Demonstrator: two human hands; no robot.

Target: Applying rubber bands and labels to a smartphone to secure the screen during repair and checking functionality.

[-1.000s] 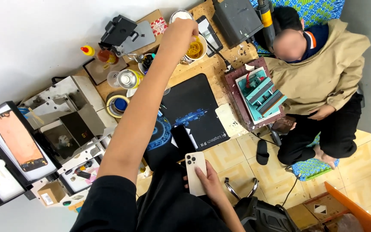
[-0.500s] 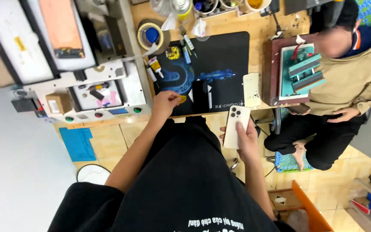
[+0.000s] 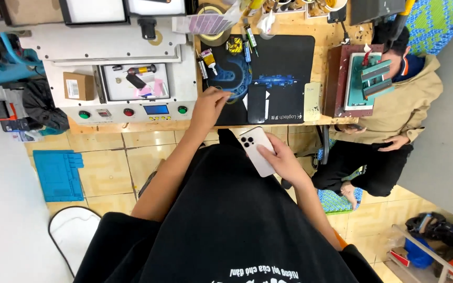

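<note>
Two hands work in the head view, the only view. At about one o'clock from the picture centre, the right hand (image 3: 281, 157) is closed around a white smartphone (image 3: 257, 151). It is held back-side up over the person's lap, with the camera cluster toward the wooden bench (image 3: 289, 25). At about eleven o'clock, the left hand (image 3: 209, 102) reaches to the near edge of the black work mat (image 3: 289, 57), fingers pinched together — whether they hold something small, I cannot tell. Just beside it, at three o'clock, a dark phone panel (image 3: 257, 102) lies flat on the mat. A grey machine with coloured buttons (image 3: 121, 68) stands at nine o'clock from the mat.

One risk, in my judgement: the smartphone is held over the tiled floor by one hand only — if attention goes to the mat, it may slip and fall.
</note>
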